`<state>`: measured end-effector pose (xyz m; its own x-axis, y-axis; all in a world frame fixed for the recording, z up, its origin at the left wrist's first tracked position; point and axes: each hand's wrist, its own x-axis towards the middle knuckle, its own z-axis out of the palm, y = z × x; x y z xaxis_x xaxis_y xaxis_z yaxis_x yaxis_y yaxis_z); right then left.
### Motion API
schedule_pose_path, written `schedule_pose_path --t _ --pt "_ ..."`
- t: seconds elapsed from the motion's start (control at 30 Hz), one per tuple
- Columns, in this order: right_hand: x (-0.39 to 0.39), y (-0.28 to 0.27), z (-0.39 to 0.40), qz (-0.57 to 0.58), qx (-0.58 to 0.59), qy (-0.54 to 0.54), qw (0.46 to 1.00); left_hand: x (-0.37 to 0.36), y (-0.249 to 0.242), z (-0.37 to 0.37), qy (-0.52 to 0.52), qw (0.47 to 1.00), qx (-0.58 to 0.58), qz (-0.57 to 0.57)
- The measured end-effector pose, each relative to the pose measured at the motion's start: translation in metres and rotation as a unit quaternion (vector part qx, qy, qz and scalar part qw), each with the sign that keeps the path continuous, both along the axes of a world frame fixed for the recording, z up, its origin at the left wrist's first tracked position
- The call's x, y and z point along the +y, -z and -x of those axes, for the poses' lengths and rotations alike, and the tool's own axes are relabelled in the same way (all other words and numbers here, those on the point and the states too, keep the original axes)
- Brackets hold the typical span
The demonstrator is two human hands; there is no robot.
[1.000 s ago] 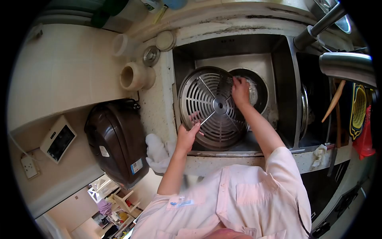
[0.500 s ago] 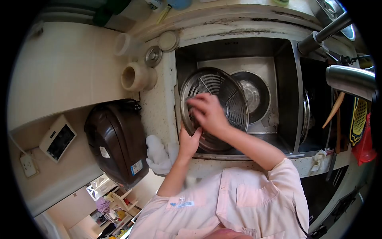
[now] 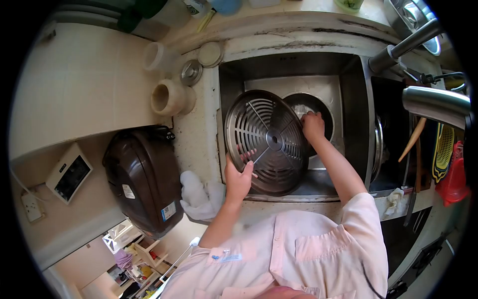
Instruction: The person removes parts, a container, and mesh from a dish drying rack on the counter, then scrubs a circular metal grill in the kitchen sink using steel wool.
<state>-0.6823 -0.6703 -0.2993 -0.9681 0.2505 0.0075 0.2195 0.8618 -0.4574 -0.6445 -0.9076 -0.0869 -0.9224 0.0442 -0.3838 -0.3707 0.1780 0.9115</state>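
Observation:
A round metal steamer tray (image 3: 276, 167) with slots and a spoked underside leans tilted in the left part of the sink. My left hand (image 3: 237, 178) grips its lower left rim, thumb in front and fingertips showing through the slots behind. My right hand (image 3: 312, 125) is over a metal basin (image 3: 323, 107) in the sink, just right of the tray. Its fingers are curled together; whatever may be in them is hidden. The basin stands partly behind the tray and has something shiny and pale, perhaps water, inside.
The steel sink (image 3: 356, 134) has a faucet (image 3: 435, 102) on the right. A pan lid (image 3: 381, 144) stands in the second basin. On the left are a brown appliance (image 3: 144, 182), a stone-coloured jar (image 3: 164, 98), a metal lid (image 3: 191, 73) and a white cloth (image 3: 195, 194).
My right hand has moved right, off the tray and over the basin. The tray has turned to show more of its slotted face, and my left hand still grips it.

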Motion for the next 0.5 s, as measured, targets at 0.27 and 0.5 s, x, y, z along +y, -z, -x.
schedule_pose_path --t 0.27,0.5 --pt "0.002 -0.028 0.020 0.197 -0.090 0.049 0.975 -0.007 0.009 -0.001 0.013 1.000 -0.009 0.012" --pt "-0.111 -0.123 0.048 0.358 0.169 -0.042 0.918 -0.016 0.021 0.001 0.022 0.999 -0.033 -0.021"
